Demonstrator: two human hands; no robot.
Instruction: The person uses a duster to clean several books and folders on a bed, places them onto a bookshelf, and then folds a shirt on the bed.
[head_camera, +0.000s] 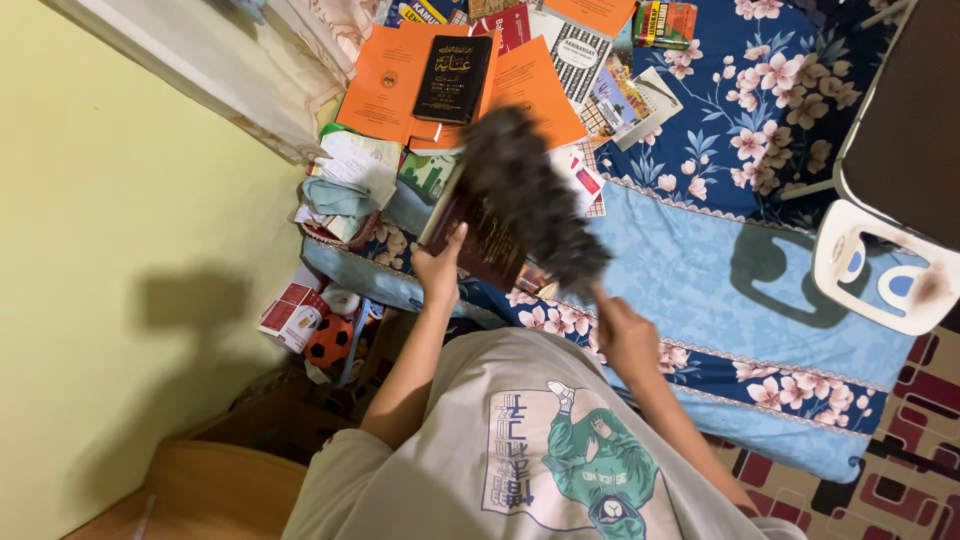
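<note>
Left hand (440, 268): grips dark brown book (478, 240) by its lower edge, above the bed edge. Right hand (625, 335): clenched on feather duster (530, 195), lying across the book. Around: floral bedspread (760, 130), orange booklets (385, 80), black book (455, 78), small ball (328, 342) below.

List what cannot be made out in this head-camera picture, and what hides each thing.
- Dark brown book in the left hand: cover largely hidden by the duster.
- Feather duster: motion-blurred; its handle sits inside the right hand.
- Orange booklets: partly under the black book.
- White chair: cut off by the right edge.
</note>
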